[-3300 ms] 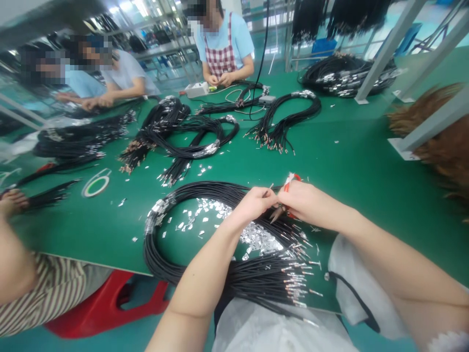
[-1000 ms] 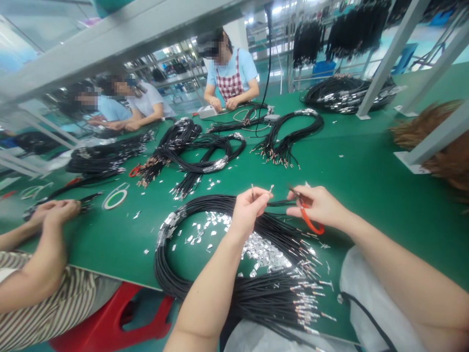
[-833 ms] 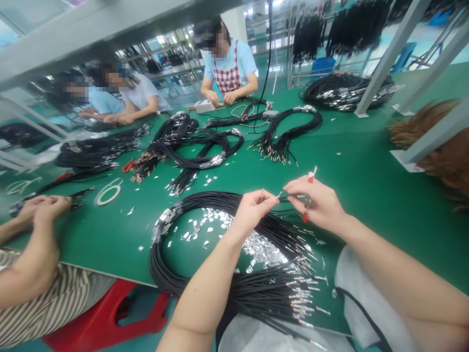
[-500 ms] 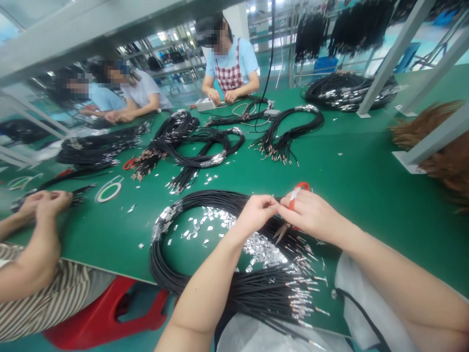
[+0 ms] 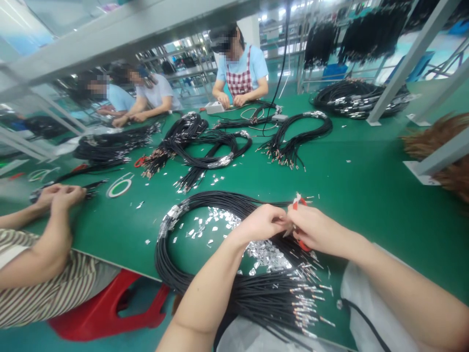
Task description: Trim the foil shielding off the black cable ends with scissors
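Observation:
My left hand (image 5: 262, 223) is closed in a pinch on the end of a black cable, right above the big coil of black cables (image 5: 190, 266) on the green table (image 5: 359, 186). My right hand (image 5: 317, 230) is closed round red-handled scissors (image 5: 297, 201), and its fingers meet those of the left hand. The coil's metal-tipped ends (image 5: 306, 303) fan out at the table's near edge. A heap of silver foil scraps (image 5: 262, 249) lies inside the coil, under my hands.
More cable bundles (image 5: 205, 144) (image 5: 296, 137) (image 5: 361, 98) lie across the table, with a tape roll (image 5: 119, 187) at left. A person in a striped top (image 5: 44, 283) works at my left, over a red stool (image 5: 106, 308). Three more people sit at the far side. Slanted metal posts (image 5: 410, 58) stand at right.
My hands parted and lifted with the scissors swung out, then came back together low over the coil. The view shifted slightly right and down.

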{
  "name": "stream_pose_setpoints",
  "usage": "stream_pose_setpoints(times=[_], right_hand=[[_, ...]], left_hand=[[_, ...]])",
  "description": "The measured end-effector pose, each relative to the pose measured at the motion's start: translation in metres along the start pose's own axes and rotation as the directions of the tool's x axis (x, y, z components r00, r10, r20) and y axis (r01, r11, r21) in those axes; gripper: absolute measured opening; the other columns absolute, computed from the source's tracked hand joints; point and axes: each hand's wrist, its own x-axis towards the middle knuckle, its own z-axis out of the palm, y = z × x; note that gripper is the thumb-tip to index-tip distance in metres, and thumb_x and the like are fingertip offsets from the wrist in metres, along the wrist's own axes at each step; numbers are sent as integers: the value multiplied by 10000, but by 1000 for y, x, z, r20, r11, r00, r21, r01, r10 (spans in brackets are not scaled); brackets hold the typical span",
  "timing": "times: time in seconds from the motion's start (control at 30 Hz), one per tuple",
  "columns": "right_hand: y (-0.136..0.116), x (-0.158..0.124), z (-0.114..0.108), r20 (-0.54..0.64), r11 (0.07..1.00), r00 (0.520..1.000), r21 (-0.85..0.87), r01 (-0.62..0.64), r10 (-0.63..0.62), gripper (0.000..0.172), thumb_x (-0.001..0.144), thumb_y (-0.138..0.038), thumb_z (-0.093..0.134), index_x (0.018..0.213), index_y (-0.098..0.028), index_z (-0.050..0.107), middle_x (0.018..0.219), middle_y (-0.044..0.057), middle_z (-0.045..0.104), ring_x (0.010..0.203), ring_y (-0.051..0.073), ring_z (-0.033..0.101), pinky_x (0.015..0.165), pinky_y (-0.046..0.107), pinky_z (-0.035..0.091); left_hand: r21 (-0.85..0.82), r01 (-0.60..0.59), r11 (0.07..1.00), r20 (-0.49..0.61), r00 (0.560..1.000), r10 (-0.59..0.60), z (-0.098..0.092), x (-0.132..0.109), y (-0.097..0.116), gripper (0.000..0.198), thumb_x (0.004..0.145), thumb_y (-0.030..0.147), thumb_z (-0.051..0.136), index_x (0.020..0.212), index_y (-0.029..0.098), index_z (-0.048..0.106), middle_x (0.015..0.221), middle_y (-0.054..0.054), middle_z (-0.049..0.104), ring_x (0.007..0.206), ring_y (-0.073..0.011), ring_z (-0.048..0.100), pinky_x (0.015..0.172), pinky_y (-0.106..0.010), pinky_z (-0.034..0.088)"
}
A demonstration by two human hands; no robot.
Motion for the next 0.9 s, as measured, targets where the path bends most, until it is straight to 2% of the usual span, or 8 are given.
stream_pose_setpoints(times=[0.07, 0.13, 0.3, 0.4, 0.5, 0.63, 0.8, 0.9], right_hand=[[6, 1, -4, 63, 952, 984, 249, -180, 169, 210, 645, -5, 443, 698, -198, 379, 655, -15, 486, 585, 115, 416, 532, 239, 338], [13, 3, -7, 169, 792, 950, 524, -312, 263, 223, 636, -27, 480, 696, -205, 360, 623, -45, 475, 556, 98, 431, 509, 224, 342], [27, 5, 14, 365, 58, 911, 923, -382, 192, 338, 620, -145, 630, 707, -219, 311, 575, -87, 509, 499, 100, 530, 516, 251, 428], [24, 8, 30, 345, -139, 917, 936, -322, 201, 355, 613, -139, 661, 721, -216, 331, 554, -85, 532, 484, 111, 559, 523, 265, 458], [13, 10, 33, 298, -141, 914, 953, -268, 275, 327, 643, -132, 665, 715, -210, 355, 551, -84, 530, 477, 107, 561, 508, 255, 460], [-1, 12, 29, 240, -42, 892, 969, -243, 383, 277, 676, -133, 654, 711, -207, 390, 586, -69, 561, 504, 101, 556, 528, 256, 454], [-10, 19, 37, -23, 123, 768, 990, -73, 640, 303, 619, -146, 729, 716, -201, 447, 729, -53, 574, 667, 99, 565, 678, 264, 445], [-11, 23, 42, -143, 204, 715, 979, 0, 684, 325, 592, -195, 774, 728, -204, 479, 769, -51, 542, 709, 101, 540, 713, 261, 435]], left_hand=[[107, -69, 992, -21, 997, 71, 3, -1, 3, 143, 761, 180, 521, 642, 135, 586, 603, 14, 544, 581, -101, 458, 576, -223, 357], [192, -168, 967, -10, 985, 173, 5, -2, 6, 125, 789, 186, 528, 710, 150, 618, 678, -3, 603, 627, -115, 506, 607, -230, 379], [257, -370, 893, -158, 895, 417, 5, -1, 8, 144, 845, 206, 510, 836, 185, 652, 812, -44, 649, 747, -135, 569, 690, -252, 417], [232, -358, 904, -372, 827, 423, 5, 2, 5, 120, 829, 197, 540, 796, 172, 652, 711, -30, 598, 667, -121, 529, 630, -246, 401], [64, -305, 950, -521, 802, 293, 6, 4, 4, 85, 784, 203, 594, 726, 164, 641, 686, -11, 554, 630, -105, 490, 572, -233, 370], [-256, -197, 946, -566, 824, 19, 4, 3, 5, 68, 737, 210, 633, 688, 163, 627, 621, 27, 515, 571, -81, 432, 563, -225, 353], [-440, -161, 883, -518, 849, -104, 6, 2, 8, 88, 693, 227, 676, 692, 158, 622, 606, 30, 546, 581, -83, 474, 583, -223, 377], [-432, -168, 886, -584, 801, -133, 15, 5, 11, 112, 662, 222, 698, 657, 153, 610, 620, 26, 562, 593, -80, 480, 596, -220, 383]])
